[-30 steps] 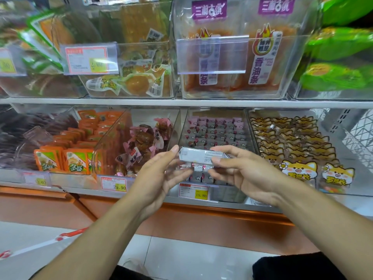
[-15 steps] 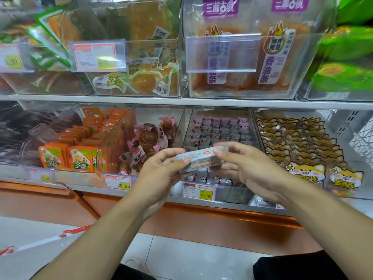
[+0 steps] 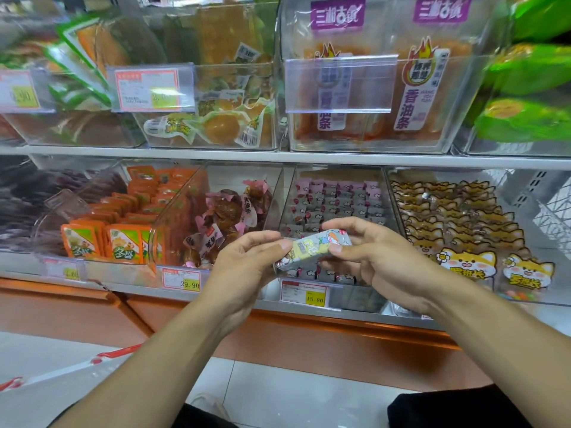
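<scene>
Both hands (image 3: 312, 261) raised, pinching snack packet (image 3: 315, 246)

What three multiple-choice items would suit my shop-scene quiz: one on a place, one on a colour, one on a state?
1. Where is the snack packet?
A) on the floor
B) in front of the bin of pink-and-white sweets
C) on the upper shelf

2. What colour are the 多盛 packets?
A) orange
B) blue
C) black

3. How is the snack packet held?
A) lying loose
B) by one grip only
C) pinched by the left grip and the right grip

Answers: B, it covers part of that bin's front; A, their wrappers are orange; C, the fingers of each grip pinch one end.
</scene>
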Action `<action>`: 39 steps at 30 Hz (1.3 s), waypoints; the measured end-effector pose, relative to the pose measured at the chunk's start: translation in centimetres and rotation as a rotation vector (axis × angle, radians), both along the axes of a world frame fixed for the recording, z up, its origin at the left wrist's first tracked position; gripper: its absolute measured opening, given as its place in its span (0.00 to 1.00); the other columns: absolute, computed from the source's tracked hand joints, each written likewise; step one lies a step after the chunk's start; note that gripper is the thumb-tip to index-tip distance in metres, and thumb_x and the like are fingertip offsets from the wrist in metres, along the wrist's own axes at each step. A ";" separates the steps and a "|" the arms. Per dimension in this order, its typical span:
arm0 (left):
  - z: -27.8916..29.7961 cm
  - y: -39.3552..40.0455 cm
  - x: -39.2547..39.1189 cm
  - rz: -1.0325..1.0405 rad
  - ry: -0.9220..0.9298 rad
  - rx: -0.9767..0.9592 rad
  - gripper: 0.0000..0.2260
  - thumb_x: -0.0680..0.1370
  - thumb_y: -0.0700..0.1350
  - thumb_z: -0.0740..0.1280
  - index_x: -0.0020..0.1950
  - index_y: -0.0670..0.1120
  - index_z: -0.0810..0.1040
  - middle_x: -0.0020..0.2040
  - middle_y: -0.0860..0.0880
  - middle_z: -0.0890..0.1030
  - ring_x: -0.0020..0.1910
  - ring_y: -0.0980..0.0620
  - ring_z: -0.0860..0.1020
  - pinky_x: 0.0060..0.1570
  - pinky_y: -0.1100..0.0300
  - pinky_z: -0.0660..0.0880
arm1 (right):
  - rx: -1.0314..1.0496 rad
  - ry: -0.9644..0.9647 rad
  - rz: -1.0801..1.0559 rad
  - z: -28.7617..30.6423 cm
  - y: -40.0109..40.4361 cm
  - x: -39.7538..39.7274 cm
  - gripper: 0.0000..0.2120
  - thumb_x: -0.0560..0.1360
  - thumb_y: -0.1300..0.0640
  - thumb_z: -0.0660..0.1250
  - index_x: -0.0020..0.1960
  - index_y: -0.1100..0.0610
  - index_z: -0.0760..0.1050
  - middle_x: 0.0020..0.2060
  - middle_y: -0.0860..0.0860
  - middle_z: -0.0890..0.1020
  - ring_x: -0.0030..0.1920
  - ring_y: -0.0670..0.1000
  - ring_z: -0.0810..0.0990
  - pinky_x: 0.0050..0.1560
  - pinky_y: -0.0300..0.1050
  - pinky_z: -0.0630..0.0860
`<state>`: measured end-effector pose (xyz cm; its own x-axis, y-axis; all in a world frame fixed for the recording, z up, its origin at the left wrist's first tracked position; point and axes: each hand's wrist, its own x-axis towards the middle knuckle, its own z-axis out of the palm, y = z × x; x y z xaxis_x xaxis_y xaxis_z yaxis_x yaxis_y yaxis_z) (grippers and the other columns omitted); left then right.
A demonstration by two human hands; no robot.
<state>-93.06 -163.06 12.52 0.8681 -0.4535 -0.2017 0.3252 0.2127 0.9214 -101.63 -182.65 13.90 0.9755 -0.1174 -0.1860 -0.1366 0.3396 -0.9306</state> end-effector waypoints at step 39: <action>-3.0 -1.1 -1.0 -0.067 -0.898 0.743 0.07 0.75 0.52 0.74 0.51 0.58 0.79 0.52 0.63 0.78 0.54 0.64 0.74 0.53 0.67 0.72 | -1.591 0.207 -0.147 -3.1 -1.9 13.3 0.11 0.78 0.63 0.70 0.56 0.50 0.84 0.59 0.51 0.85 0.56 0.55 0.83 0.62 0.53 0.80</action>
